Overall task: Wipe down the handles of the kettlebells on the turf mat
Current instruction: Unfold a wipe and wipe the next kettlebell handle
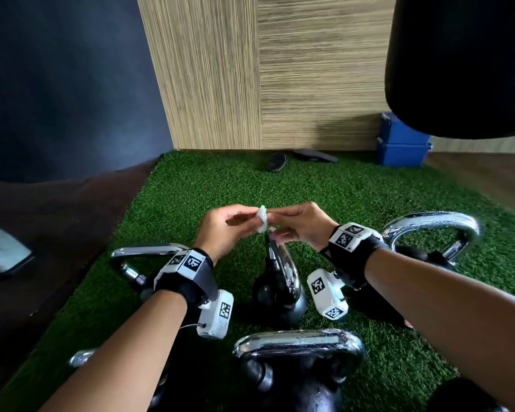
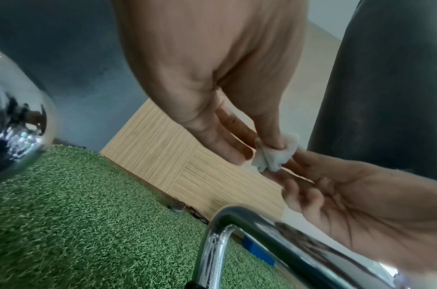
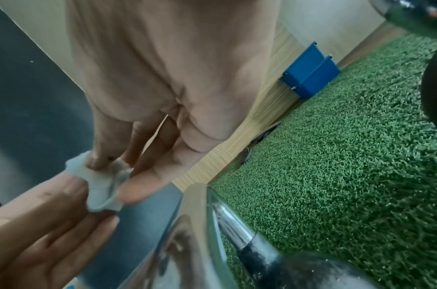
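Now white wipe (image 1: 262, 219) between both hands' fingers (image 2: 270, 135), above kettlebell handle (image 1: 283, 264)

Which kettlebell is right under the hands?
The middle kettlebell, seen handle edge-on, sits directly below both hands holding the white wipe; the others stand off to the sides and nearer.

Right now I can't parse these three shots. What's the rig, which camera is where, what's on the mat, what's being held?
No robot: a person with cameras strapped on. The head view looks down over both forearms; each wrist view looks along its own hand.

The left hand and right hand meet in mid-air and together pinch a small crumpled white wipe.

On the green turf mat stand black kettlebells with chrome handles: one just below the hands, others left, right and nearest. The wipe touches no handle.

Behind stand blue boxes.
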Demonstrator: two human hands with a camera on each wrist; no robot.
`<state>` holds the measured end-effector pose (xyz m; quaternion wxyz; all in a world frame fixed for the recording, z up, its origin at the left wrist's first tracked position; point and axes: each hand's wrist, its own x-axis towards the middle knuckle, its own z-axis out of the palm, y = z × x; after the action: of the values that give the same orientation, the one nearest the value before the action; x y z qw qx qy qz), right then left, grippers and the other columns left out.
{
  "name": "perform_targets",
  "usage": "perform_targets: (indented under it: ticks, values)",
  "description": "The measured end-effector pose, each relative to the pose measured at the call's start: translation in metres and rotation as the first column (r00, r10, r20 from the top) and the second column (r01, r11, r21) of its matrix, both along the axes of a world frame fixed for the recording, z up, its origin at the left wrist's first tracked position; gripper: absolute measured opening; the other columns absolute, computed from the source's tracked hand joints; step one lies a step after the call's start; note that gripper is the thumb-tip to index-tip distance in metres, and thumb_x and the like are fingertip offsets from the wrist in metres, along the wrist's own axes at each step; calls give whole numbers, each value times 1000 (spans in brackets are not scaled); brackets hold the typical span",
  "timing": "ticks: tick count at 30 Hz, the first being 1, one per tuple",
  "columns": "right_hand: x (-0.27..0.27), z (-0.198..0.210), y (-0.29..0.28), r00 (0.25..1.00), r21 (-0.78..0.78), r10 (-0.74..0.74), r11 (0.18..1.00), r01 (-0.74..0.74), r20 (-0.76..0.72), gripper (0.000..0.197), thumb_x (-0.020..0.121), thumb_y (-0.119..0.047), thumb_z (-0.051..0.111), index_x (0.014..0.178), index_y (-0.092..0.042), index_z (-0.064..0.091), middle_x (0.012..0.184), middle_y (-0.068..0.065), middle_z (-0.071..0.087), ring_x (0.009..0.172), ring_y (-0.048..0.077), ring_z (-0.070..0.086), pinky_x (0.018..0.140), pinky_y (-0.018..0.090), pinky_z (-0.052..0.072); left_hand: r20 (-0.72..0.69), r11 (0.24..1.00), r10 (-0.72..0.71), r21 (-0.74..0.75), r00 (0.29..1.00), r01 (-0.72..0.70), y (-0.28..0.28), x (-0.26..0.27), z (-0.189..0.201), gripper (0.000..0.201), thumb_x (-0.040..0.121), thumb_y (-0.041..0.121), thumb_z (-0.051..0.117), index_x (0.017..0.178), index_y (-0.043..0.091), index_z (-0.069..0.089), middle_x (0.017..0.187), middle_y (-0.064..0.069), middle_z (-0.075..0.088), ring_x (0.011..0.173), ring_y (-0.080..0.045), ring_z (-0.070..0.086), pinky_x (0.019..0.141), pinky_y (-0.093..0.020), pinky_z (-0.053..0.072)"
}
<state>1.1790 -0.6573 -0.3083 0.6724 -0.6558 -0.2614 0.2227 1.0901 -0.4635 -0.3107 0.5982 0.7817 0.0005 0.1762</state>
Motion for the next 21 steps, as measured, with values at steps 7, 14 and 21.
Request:
perform_targets:
  ticks: [7,14,21]
  values:
    - [7,-3,-3,985,63,76,996,-67,-154,39,83,-15,77,118,-1,69,113,20,73,100,32,73,75,29,62,-32,965,-45,258,998,52,-3,3,-4,33,91,24,75,120,37,72,117,20,73,110,-3,69,95,-28,53]
    - [18,-14,-12,963,-30,-135,991,132,-233,19,84,1,71,103,3,71,107,23,72,92,33,73,73,35,64,-142,901,-47,420,989,103,-12,6,-23,72,88,-10,61,144,34,52,133,14,63,97,5,65,58,-7,47]
    - [23,-35,-23,930,-58,-245,970,238,-273,16,88,7,63,99,-3,69,114,23,67,75,20,76,58,22,60,-689,651,-1,550,725,524,-28,5,-56,141,60,46,94,160,18,-1,166,-5,26,146,-29,37,117,-40,35]
